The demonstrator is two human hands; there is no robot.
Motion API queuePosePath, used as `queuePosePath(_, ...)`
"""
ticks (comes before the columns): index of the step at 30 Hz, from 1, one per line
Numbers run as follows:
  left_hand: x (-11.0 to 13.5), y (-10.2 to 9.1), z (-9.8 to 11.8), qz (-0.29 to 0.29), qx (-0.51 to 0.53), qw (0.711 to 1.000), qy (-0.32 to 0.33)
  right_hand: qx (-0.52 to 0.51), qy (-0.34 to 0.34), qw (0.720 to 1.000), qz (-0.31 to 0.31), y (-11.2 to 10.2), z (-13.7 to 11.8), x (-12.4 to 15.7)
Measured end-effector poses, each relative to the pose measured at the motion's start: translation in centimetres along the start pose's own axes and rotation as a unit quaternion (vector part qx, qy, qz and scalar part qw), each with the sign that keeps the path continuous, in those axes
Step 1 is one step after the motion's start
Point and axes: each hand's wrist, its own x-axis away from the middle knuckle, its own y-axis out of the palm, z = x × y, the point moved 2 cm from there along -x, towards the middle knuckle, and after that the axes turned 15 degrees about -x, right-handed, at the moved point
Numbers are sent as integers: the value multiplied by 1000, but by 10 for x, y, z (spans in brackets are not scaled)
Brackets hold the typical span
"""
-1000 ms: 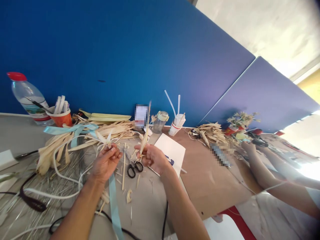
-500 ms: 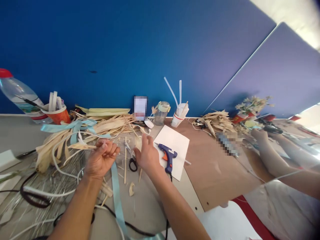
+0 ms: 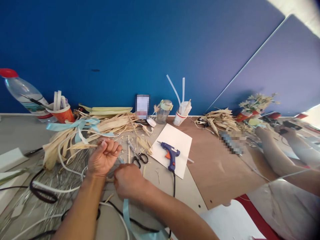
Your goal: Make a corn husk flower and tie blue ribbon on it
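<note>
Left hand (image 3: 103, 158): closed in a fist, thumb side up, pinching a husk strip (image 3: 83, 146). The strip's pale tip sticks out to the left, above the loose stalks and cords on the surface (image 3: 155, 200).

Right hand (image 3: 128, 181): curled shut with knuckles up, just below and right of the left hand and nearly touching it. A light blue ribbon (image 3: 125, 210) comes out from beneath the palm and trails toward the near edge. The fingers' actual contact with it is hidden.

Handling, as judged: the husk strip looks dry, very light and brittle. It is likely to split along its grain if bent sharply, so a hold near the thicker base, close to the fist, seems safer than at the thin tip. The ribbon appears soft, limp and smooth, so it is liable to slide through a slack hold. A flat pinch across its width, close to the husk, seems best.

Surroundings: the scissors (image 3: 139, 158) lie just beyond the right hand. The glue gun (image 3: 170, 155) rests on a white sheet (image 3: 175, 138) further right. A husk pile (image 3: 110, 125) lies behind the left hand. A co-worker's arms (image 3: 270, 150) are well apart, far right.
</note>
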Motion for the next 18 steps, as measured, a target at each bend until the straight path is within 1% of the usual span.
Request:
queuePosePath(1, 0, 0, -1, 0, 0, 1000, -1, -55, 38, 998, 10, -7, 8, 0)
queuePosePath(2, -1, -1, -1, 0, 1, 1000, -2, -126, 69, 989, 28, -15, 16, 1)
queuePosePath(3, -2, -2, -3, 1, 1, 1000, -4, -210, 90, 972, 55, -22, 24, 2)
queuePosePath(4, -3, -3, -4, 1, -1, 1000, -8, -293, 114, 945, 86, -28, 32, 4)
queuePosePath(6, -4, -5, -8, -4, -10, 1000, -16, -432, 146, 881, 130, -36, 47, 6)
queuePosePath(7, -5, -6, -10, -8, -15, 1000, -19, -473, 158, 855, 144, -37, 52, 7)
queuePosePath(8, -5, -7, -11, -12, -19, 1000, -20, -493, 166, 840, 153, -39, 56, 7)
queuePosePath(9, -5, -7, -12, -16, -23, 999, -20, -493, 172, 837, 161, -39, 58, 7)
queuePosePath(10, -6, -8, -13, -19, -26, 999, -20, -475, 177, 845, 170, -41, 59, 6)
queuePosePath(12, -6, -8, -14, -22, -31, 999, -19, -407, 188, 872, 195, -47, 61, 4)
queuePosePath(14, -6, -8, -15, -23, -36, 999, -21, -338, 199, 891, 228, -58, 65, 0)
queuePosePath(18, -5, -5, -16, -26, -51, 998, -31, -253, 217, 898, 288, -87, 79, -7)
